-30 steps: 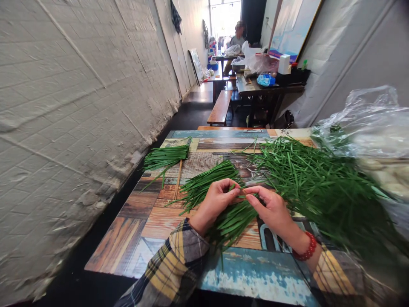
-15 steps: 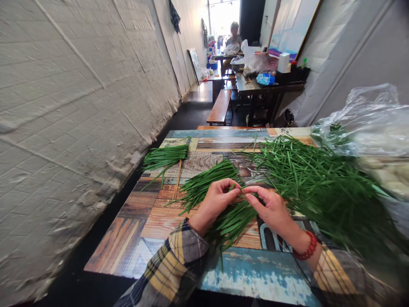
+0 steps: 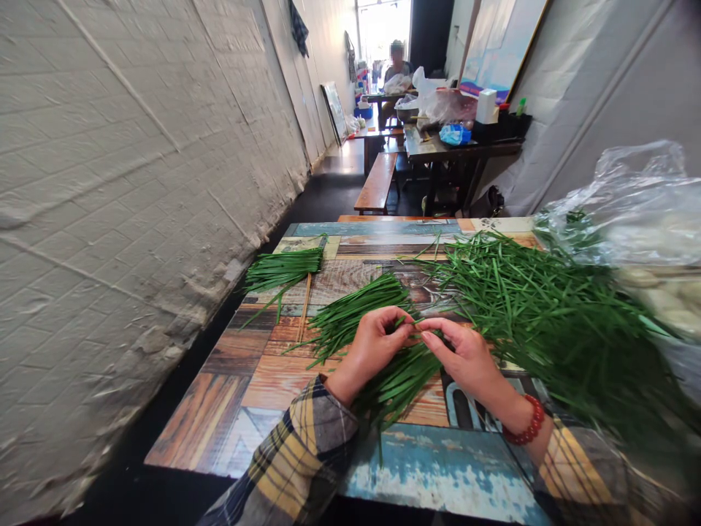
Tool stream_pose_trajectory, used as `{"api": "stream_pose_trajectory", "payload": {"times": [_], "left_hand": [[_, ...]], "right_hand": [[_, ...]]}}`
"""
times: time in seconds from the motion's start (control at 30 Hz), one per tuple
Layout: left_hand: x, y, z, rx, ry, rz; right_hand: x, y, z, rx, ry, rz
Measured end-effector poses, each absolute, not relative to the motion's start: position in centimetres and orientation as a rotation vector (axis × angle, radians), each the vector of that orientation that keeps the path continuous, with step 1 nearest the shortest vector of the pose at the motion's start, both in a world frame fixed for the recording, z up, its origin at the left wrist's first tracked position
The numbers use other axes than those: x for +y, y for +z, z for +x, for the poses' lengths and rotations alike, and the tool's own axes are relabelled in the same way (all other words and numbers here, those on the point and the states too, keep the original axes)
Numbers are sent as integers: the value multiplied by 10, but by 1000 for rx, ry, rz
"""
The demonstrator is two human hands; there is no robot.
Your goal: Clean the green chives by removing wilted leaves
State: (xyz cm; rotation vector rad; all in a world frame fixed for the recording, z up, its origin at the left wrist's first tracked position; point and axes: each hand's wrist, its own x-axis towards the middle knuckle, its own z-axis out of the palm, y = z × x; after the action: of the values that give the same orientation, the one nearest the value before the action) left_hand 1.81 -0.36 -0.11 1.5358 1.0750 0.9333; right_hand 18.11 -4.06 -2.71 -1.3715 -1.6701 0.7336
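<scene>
Looking down a narrow room with a rough white wall (image 3: 125,197), over a bench (image 3: 191,420) patterned like mixed wooden planks. Reaching in from the bottom edge in plaid sleeves, and wearing a red bead bracelet (image 3: 526,421) on the right wrist. Pinching at a bit of green with the left hand (image 3: 375,347), thumb and fingers closed together. Poising the right hand (image 3: 474,365) just beside it, with thumb and index finger narrowed almost to a pinch, any hold between their tips being too small to tell. Working above a front bunch (image 3: 402,383) of long, thin green leaves, lying on the bench and fanning toward the near edge. Showing a middle bunch (image 3: 361,310) just past the left hand, and a large loose pile (image 3: 515,299) beyond the right hand, near a clear plastic bag (image 3: 618,212). Revealing, farther left, another neat bunch (image 3: 288,269) touching thin brown sticks (image 3: 305,307). Continuing past the bench to a long wooden seat (image 3: 377,183), then a cluttered farther bench (image 3: 438,151) bearing plastic bags (image 3: 441,102) and a white box (image 3: 486,107). Ending with a seated person (image 3: 397,69) before a bright doorway (image 3: 383,25).
</scene>
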Motion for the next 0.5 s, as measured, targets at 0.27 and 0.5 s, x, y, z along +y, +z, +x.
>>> {"api": "stream_pose_trajectory", "payload": {"times": [0.27, 0.5], "left_hand": [[-4, -3, 18, 1130, 959, 1658], [-4, -4, 17, 1101, 908, 1777]], "right_hand": [[-41, -28, 182, -1612, 820, -1356], [-41, -26, 183, -1656, 812, -1355]]}}
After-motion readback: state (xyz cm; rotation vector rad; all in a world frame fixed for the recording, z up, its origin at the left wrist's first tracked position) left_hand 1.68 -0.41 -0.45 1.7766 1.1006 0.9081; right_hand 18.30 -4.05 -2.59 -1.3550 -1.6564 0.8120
